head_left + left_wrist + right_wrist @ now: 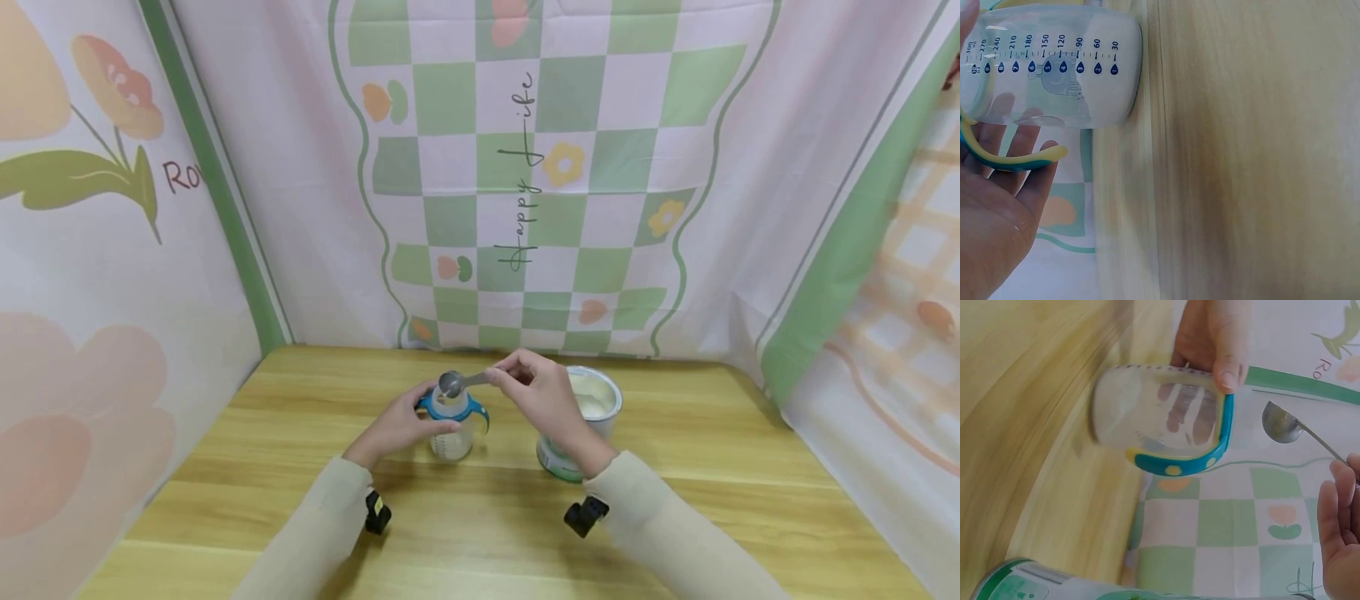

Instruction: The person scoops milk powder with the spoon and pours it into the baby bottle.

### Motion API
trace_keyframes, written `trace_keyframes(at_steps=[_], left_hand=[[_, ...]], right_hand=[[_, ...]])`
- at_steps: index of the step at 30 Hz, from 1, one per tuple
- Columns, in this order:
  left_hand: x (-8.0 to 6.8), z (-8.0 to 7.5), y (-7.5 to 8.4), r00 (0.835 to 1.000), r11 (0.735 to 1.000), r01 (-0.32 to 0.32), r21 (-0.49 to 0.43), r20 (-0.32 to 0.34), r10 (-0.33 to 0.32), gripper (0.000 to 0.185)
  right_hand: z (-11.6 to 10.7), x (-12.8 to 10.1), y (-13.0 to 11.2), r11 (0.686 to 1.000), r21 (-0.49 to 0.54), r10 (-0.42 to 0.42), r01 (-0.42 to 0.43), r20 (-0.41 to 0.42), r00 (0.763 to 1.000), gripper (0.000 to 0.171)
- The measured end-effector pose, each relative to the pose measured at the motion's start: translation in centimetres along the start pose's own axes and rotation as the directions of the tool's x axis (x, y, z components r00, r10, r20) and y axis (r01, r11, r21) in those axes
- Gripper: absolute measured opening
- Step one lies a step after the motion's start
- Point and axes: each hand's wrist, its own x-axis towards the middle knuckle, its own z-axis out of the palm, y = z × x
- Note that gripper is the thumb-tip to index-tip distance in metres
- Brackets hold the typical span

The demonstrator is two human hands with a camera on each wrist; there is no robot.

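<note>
A clear baby bottle (452,446) stands upright on the table, with a blue collar, curved side handles and whitish contents low inside. My left hand (397,427) grips it around its upper part, fingers behind and thumb in front. Printed volume marks run along the bottle wall (1054,37) in the left wrist view. My right hand (546,398) pinches the handle of a metal measuring spoon (451,383), its bowl tilted just above the bottle's mouth. In the right wrist view the spoon bowl (1282,425) is apart from the bottle; whether powder remains in it I cannot tell.
Beneath and beside my right forearm stands an open can (558,462) of pale powder, partly hidden by that hand. The wooden table (465,550) ends at a patterned cloth backdrop (502,167). Cloth panels also hang at both sides. Small black devices are strapped to both wrists.
</note>
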Motion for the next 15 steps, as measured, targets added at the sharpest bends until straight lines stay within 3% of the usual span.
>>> trace_keyframes(at_steps=[7, 15], left_hand=[[0.1, -0.1, -0.1, 1.0, 1.0, 0.001, -0.008, 0.009, -0.001, 0.077], [0.2, -0.3, 0.5, 0.999, 0.999, -0.001, 0.048, 0.038, -0.001, 0.074]], right_hand=[[-0.8, 0.2, -0.3, 0.98, 0.099, 0.172, -0.173, 0.02, 0.985, 0.023], [-1.6, 0.2, -0.4, 0.962, 0.127, 0.24, -0.241, 0.025, 0.97, 0.029]])
